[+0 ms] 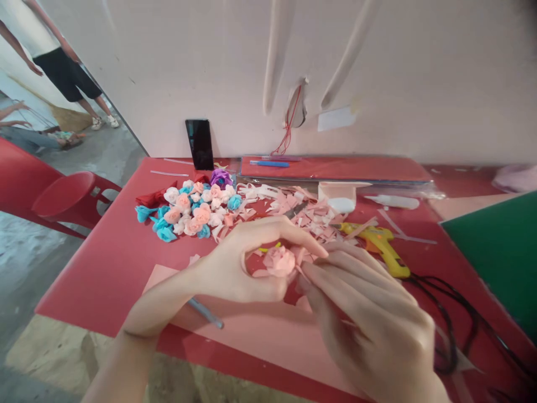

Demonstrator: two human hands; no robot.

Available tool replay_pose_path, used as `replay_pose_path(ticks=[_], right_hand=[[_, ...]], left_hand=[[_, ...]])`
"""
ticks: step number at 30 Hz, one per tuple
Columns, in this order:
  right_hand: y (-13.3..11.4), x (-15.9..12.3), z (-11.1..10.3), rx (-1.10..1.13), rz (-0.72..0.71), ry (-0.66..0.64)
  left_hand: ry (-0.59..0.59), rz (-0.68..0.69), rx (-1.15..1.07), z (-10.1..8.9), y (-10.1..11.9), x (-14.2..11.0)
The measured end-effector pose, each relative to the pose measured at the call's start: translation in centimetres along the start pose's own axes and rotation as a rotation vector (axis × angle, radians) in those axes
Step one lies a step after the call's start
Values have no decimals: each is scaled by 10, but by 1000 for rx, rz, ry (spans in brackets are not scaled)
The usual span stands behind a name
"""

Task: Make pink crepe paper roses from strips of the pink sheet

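Observation:
A small pink paper rose (280,261) sits between both hands above the red table (104,263). My left hand (235,263) curls round it, thumb and forefinger pinching its left side. My right hand (369,313) comes in from the right, fingers pressed together on the flower's paper edge. A grey pen-like stick (205,313) lies under my left wrist on a pink paper sheet (251,330).
A heap of finished pink, white, blue and purple paper roses (193,210) lies at the back left, pink scraps (293,207) beside it. A yellow glue gun (384,246) with black cable lies right. A phone (200,144) leans on the wall. Green board (499,252) right; red chair (67,196) left.

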State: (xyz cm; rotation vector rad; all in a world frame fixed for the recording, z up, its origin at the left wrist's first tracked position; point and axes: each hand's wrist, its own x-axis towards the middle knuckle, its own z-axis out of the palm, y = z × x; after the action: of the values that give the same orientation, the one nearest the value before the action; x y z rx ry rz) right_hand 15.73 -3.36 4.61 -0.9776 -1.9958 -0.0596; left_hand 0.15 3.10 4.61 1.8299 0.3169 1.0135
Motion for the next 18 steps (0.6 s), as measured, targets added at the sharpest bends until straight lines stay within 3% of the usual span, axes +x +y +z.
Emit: replay_pose_path(ticks=[4,8,14,18], right_hand=[[0,2,-6,142,161,-84],[1,6,-9,270,299,-213],[3,7,0,0,110,-2],[4,6,4,-86,15,36]], left_hand=[[-34,50,-41,-1,-1,0],[10,33,5,0,-3,-1],[68,14,6,2,-10,-2],[116,15,23,4,-8,0]])
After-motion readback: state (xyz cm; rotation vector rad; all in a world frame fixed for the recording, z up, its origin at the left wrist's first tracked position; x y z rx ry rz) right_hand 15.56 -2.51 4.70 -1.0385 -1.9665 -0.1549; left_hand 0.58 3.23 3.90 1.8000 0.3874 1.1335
